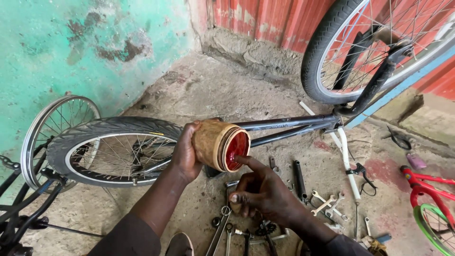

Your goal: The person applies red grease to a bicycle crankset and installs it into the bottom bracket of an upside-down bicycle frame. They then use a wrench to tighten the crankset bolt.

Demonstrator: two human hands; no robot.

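Two bare hands occupy the foreground, above a scatter of tools on the ground. Nearest the viewer, several spanners (222,227) lie on the dirt floor (199,90) below the wrists, with more wrenches (327,204) spread to the right. The right hand (263,192) is loosely curled, holding nothing; its extended forefinger (249,162) touches the red contents at the open mouth of a tub. The left hand (186,151) is closed around the side of this round tub (214,142), fingers wrapped over its brownish, soiled wall, gripping it tilted on its side so that the opening faces right. The tub is held in the air at mid-frame, in front of a dark bicycle frame (294,124) that runs across the scene behind it. Left of the tub, a tyred wheel (111,149) lies close to the ground, and a bare spoked rim (52,128) stands just behind it against the green wall (57,47). At right, part of a red small bicycle (426,189) with a green-rimmed wheel enters the frame, and a pair of pliers (399,139) lies on the ground farther back. At upper right, another wheel (374,47) on the dark frame rises before a red corrugated wall (270,19).
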